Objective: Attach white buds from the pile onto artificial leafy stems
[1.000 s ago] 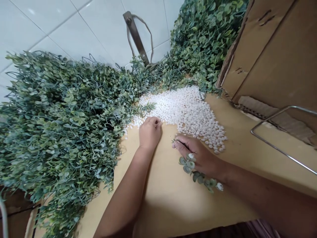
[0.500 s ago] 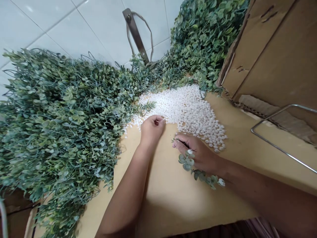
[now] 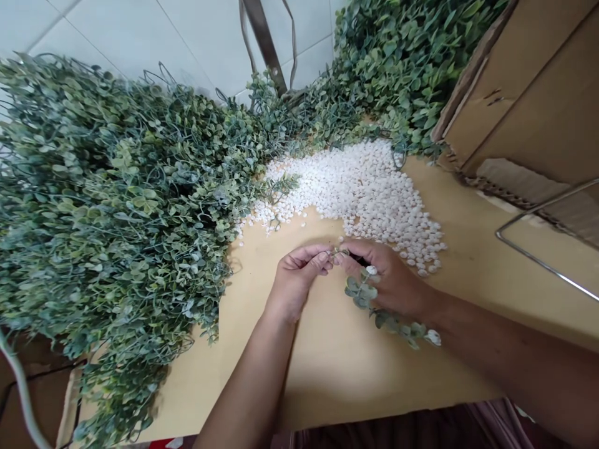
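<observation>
My right hand point(image 3: 388, 274) is closed on an artificial eucalyptus-like sprig point(image 3: 361, 293). Its grey-green leaves hang below the fingers, and small white flowers show along it. My left hand point(image 3: 299, 274) meets the right one at the sprig's tip, thumb and fingers pinched together. Whatever sits in that pinch is too small and covered to make out. Just beyond both hands spreads a heap of small white artificial flower heads point(image 3: 374, 193).
A big mass of artificial greenery point(image 3: 116, 187) covers the left side, and more foliage point(image 3: 397, 68) is heaped at the back right. A cardboard box point(image 3: 528, 87) and a bent metal wire frame point(image 3: 538, 260) stand right on the tan work surface point(image 3: 374, 380). A metal strip point(image 3: 266, 47) leans against the tiled wall.
My left hand has drawn back from the edge of the white flower heads and come over to the sprig's tip in my right hand. The view has shifted slightly.
</observation>
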The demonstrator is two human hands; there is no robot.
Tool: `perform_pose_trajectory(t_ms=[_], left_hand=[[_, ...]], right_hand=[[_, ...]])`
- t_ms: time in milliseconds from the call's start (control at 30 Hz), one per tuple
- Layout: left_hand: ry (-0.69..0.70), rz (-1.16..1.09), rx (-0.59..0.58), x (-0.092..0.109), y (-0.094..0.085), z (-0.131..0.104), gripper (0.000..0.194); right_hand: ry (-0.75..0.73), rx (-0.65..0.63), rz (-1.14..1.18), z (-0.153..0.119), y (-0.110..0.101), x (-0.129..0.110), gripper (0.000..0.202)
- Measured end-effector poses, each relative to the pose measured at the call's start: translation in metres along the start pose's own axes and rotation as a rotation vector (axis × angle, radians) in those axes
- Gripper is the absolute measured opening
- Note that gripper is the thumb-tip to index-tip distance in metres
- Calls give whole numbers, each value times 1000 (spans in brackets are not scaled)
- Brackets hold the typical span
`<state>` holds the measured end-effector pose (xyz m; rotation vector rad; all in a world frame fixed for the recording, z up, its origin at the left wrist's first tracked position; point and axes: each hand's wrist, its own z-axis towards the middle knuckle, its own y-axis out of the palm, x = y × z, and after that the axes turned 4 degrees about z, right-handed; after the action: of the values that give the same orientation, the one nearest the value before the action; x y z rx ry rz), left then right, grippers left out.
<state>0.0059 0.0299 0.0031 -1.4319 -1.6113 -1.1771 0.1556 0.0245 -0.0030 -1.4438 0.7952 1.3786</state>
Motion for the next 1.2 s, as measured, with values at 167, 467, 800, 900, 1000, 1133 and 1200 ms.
perform_pose_trajectory(t_ms=[167,467,800,900,1000,1133,1200], left_hand=[[-3,-19,-30,0,-1,1,26],[36,-15,-11,-3,-1,1,24],[41,18,-10,-3,-1,1,26],[37,19,-11,-3,-1,1,25],[38,13,-17,-3,-1,1,25],[36,19,-14,-4,-1,1,24],[34,23,-11,-4,-1,2,24]], right_hand=[[-34,4,-66,0,0,1,25],[-14,30,-101,0,1,0,27],[-15,41,-60,-2,0,1,17],[-15,38,-70,-1,-1,1,20],[-12,23,-70,-1,-1,2,19],[8,13,-59,-1,-1,3,16],[5,12,-60,-1,-1,3,16]])
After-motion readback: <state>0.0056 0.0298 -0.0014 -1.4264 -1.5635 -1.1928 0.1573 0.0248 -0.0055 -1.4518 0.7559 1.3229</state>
